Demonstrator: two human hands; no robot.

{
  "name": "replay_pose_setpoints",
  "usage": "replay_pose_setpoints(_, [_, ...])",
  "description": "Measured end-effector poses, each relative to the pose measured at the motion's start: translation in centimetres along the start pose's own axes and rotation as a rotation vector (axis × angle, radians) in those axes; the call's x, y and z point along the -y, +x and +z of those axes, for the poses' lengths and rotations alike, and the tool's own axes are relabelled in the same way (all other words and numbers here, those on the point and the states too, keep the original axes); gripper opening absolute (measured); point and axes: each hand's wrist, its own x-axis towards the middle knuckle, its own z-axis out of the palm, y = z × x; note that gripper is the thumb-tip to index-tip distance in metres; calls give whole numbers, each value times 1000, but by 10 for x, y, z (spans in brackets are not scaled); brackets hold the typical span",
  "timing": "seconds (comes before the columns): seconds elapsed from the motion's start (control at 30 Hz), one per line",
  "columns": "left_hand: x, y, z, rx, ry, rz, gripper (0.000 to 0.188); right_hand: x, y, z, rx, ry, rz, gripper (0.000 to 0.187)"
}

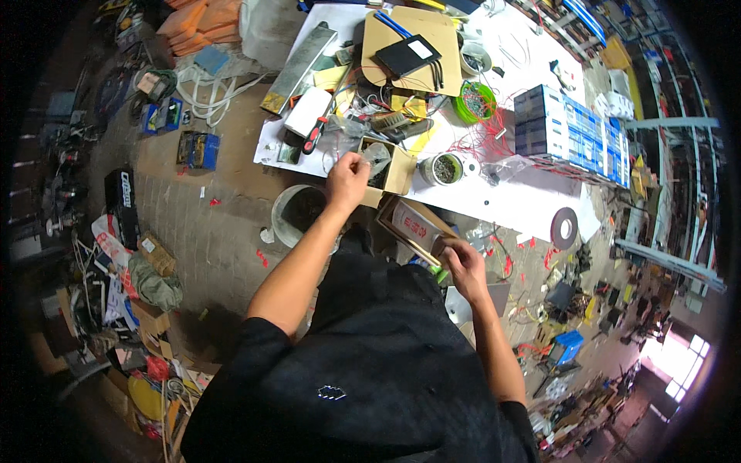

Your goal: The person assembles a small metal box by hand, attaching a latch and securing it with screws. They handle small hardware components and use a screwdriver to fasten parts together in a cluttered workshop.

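Note:
My left hand point(347, 182) is closed in a pinch at the front edge of the white table. Its fingertips meet a crumpled clear plastic bag point(376, 159), which lies over a small open cardboard box point(399, 170) with dark contents. Lower and to the right, my right hand point(465, 270) grips the near right end of a brown carton point(417, 224) with red print. The carton sits tilted just below the table edge, and my fingers hide its corner. A round tub of small metal parts point(441, 169) stands right of the small box.
A red-and-black screwdriver point(314, 136) and a white box point(308, 111) lie left on the table point(525, 202). Farther back are a green tub point(475, 103) and a black device point(409, 55). Blue-and-white boxes point(571, 135) and a tape roll point(564, 228) are right; a bucket point(297, 216) stands below left.

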Motion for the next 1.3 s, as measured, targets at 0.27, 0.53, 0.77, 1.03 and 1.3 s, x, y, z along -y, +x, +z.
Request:
replay_pose_setpoints(0.27, [-68, -2, -64, 334, -829, -367, 27, 67, 72, 67, 129, 417, 138, 39])
replay_pose_setpoints(0.53, [-67, -1, -78, 636, -1111, -549, 42, 95, 97, 89, 333, 1017, 176, 49])
replay_pose_setpoints(0.77, [-80, -8, -82, 677, -1075, -530, 40, 77, 94, 87, 266, 923, 69, 20])
replay_pose_setpoints(1.03, [-109, -21, -70, 531, -845, -446, 26, 72, 76, 66, 240, 1046, 77, 17])
replay_pose_setpoints(1.3, [-131, -40, -61, 524, -741, -401, 24, 66, 63, 49, 282, 1029, 21, 17])
